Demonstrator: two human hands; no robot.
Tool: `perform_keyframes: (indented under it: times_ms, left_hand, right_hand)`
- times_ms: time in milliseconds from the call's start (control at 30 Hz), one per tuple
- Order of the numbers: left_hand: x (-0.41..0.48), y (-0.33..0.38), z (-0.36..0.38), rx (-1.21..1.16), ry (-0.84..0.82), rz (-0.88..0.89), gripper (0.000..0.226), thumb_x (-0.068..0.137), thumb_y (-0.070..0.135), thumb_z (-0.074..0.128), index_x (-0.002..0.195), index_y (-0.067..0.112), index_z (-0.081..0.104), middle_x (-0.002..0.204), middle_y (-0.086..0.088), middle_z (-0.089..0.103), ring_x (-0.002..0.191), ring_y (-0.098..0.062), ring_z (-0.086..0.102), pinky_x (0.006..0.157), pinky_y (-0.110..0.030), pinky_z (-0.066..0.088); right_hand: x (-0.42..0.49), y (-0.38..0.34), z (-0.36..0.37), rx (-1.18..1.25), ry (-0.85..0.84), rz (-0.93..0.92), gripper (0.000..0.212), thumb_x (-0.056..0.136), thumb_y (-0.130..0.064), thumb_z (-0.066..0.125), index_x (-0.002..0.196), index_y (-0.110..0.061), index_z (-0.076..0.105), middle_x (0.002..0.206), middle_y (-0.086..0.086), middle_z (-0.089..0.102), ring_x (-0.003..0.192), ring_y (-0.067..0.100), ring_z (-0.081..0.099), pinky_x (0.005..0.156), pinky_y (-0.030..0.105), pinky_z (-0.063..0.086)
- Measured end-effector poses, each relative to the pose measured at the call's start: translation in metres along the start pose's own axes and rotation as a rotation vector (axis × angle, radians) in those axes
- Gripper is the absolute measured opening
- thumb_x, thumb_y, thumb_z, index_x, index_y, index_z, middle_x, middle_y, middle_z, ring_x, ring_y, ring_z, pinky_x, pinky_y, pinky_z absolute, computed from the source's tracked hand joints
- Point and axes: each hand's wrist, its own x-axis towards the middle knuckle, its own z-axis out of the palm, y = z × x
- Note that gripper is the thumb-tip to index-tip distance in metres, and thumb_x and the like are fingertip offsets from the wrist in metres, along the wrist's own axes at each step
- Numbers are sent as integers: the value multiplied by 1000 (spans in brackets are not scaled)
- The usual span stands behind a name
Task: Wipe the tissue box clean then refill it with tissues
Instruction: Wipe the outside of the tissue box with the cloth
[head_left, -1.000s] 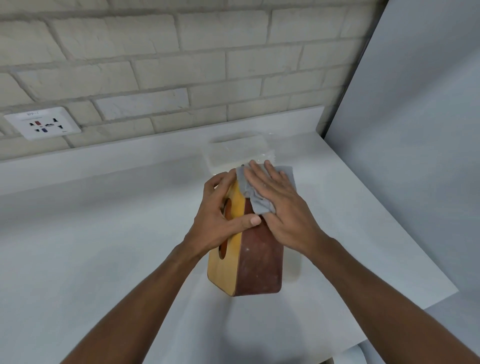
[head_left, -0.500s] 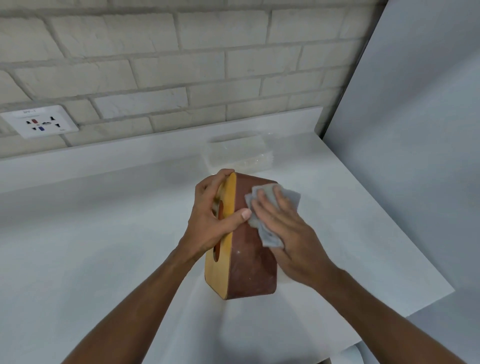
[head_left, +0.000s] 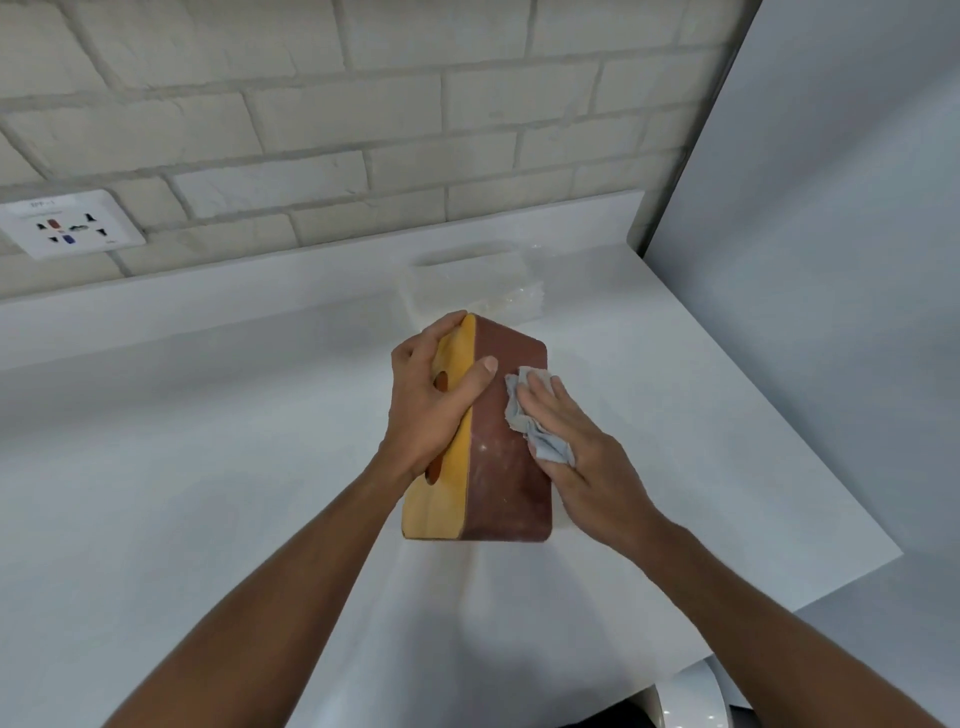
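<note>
Tissue box (head_left: 506, 457) stands on end on white counter (head_left: 208, 467), yellow slotted face to left, brown side toward camera. Left hand (head_left: 431, 400) grips box near top, fingers curled over yellow face, thumb across front edge. Right hand (head_left: 582, 457), fingers flat, presses grey cloth (head_left: 530, 418) against brown side. Behind box, pale clear pack (head_left: 467, 283), possibly tissues, too washed out to confirm. Wall socket (head_left: 72, 223) far left.
</note>
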Motion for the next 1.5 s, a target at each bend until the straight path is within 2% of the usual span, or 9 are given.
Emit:
perform_keyframes:
  times_ms: [300, 433, 533, 633, 767, 900, 1133, 1333, 1500]
  left_hand:
    - [6, -2, 2, -12, 33, -107, 54, 84, 57, 70, 135, 57, 55, 146, 0, 41, 125, -15, 52, 110, -42, 50]
    - [5, -5, 5, -12, 47, -146, 45, 97, 45, 72, 138, 53, 55, 147, -1, 40, 124, -15, 50, 106, -37, 48]
    - [5, -6, 5, -7, 45, -158, 45, 97, 47, 70, 138, 53, 54, 146, -2, 41, 127, -19, 51, 107, -41, 50]
    - [6, -9, 3, -24, 33, -181, 51, 88, 63, 68, 136, 60, 53, 146, -1, 42, 130, -21, 53, 110, -47, 51]
    - [5, -12, 6, -33, 58, -177, 55, 86, 65, 66, 139, 58, 54, 148, 1, 43, 132, -19, 53, 111, -49, 51]
    - [6, -18, 6, -68, 79, -178, 59, 78, 75, 66, 135, 62, 57, 147, 4, 49, 130, -19, 59, 109, -49, 53]
    - [7, -20, 9, -80, 57, -151, 61, 81, 76, 65, 139, 61, 56, 152, 11, 52, 135, -10, 56, 115, -45, 48]
    - [2, -25, 7, -99, -45, -209, 62, 88, 84, 49, 147, 69, 38, 158, 9, 43, 140, -15, 52, 119, -49, 43]
    - [8, -33, 7, -62, -42, -237, 64, 85, 88, 48, 146, 73, 34, 148, 7, 55, 129, -19, 62, 113, -50, 47]
  right_hand:
    - [1, 3, 2, 16, -88, -5, 52, 102, -25, 47, 151, -34, 32, 158, -27, 23, 150, -3, 11, 122, 21, 16]
    - [12, 9, -4, 225, -51, 161, 46, 103, -21, 49, 147, -35, 41, 149, -32, 39, 143, -5, 31, 122, 28, 24]
    - [14, 5, -4, 322, -41, 269, 40, 104, -19, 50, 142, -32, 51, 127, -46, 51, 126, -16, 45, 110, 12, 33]
    - [16, 0, -7, 379, 1, 353, 33, 103, -24, 52, 135, -26, 60, 108, -29, 64, 103, -8, 59, 91, 9, 42]
    - [30, -2, -7, 296, -17, 322, 41, 104, -27, 50, 145, -34, 47, 147, -22, 45, 137, -3, 39, 116, 24, 31]
    - [11, -2, -4, 110, -88, 177, 50, 105, -24, 48, 151, -35, 32, 156, -29, 25, 146, -10, 14, 123, 26, 15]
    - [9, -3, -6, 37, -117, 137, 52, 104, -25, 48, 153, -28, 32, 157, -27, 23, 147, -9, 13, 122, 21, 13]
    - [24, -11, 3, 66, -59, 168, 52, 103, -22, 51, 151, -29, 34, 152, -25, 26, 142, -12, 16, 108, -1, 12]
    - [24, -12, 4, 198, -23, 202, 46, 103, -20, 52, 148, -31, 42, 154, -20, 37, 142, -11, 23, 111, 5, 18]
